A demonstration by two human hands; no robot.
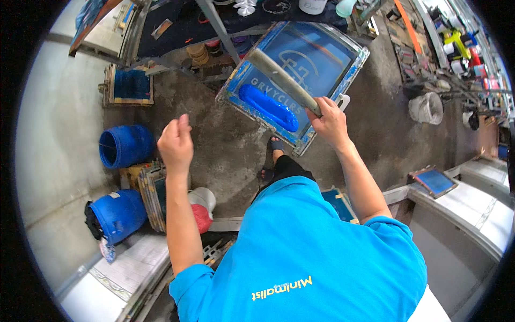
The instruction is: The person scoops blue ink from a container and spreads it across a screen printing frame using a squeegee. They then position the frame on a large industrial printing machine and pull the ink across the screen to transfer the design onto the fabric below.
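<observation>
My right hand (328,121) is wrapped round the near end of a squeegee (284,80), a long bar with a worn handle. The squeegee slants over a screen printing frame (314,140) with blue-stained edges and a dark blue mesh showing pale lettering and a round emblem. A thick, glossy streak of bright blue ink (268,107) lies along the frame's near left side, beside the squeegee. My left hand (176,144) is raised over the floor, away from the frame, its fingers curled in with nothing visible in them.
Two blue barrels (126,146) lie at the left, near several stacked frames (153,196) and a red and white bucket (201,209). Another screen (129,85) leans further back. A whitish bucket (426,108) stands at the right, by crowded shelves. A dark table (182,40) is ahead.
</observation>
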